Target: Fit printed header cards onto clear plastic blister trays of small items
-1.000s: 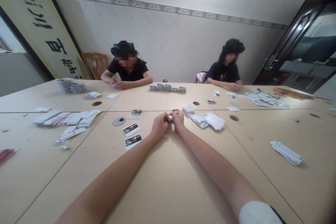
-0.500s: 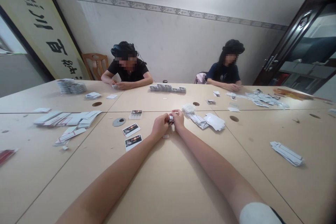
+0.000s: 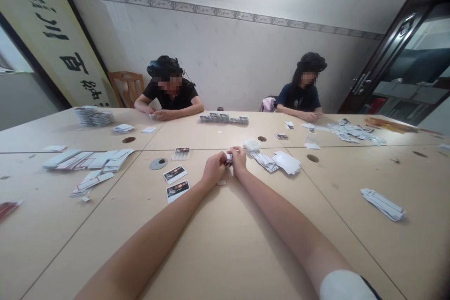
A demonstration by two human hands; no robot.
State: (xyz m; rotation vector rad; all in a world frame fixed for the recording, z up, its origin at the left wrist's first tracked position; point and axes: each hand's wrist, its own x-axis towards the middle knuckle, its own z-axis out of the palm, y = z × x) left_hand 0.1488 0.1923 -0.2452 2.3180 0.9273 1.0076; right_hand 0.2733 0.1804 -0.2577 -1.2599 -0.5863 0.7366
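My left hand [image 3: 215, 167] and my right hand [image 3: 239, 159] meet over the middle of the table, fingers closed. Between them they grip a small dark-and-white printed card [image 3: 228, 162], partly hidden by the fingers. Just below it a small white slip [image 3: 221, 183] lies on the wood. Left of my left hand are two printed cards with dark pictures, an upper one [image 3: 175, 174] and a lower one [image 3: 177, 190], and a clear pack with a dark printed top [image 3: 181, 153]. Beside my right hand rest white paper pieces [image 3: 286, 162] and a clear plastic bundle [image 3: 251, 145].
White strips [image 3: 91, 159] lie in rows at left, with a grey round cap [image 3: 158, 163] nearby. A bundle of strips [image 3: 383, 204] sits at right. Stacked packs [image 3: 224, 118] stand at the far side, where two people sit working. The table has cable holes [image 3: 312, 158].
The dark printed card between my fingers has shifted slightly. Both hands stay in almost the same place; the whole view has moved a little.
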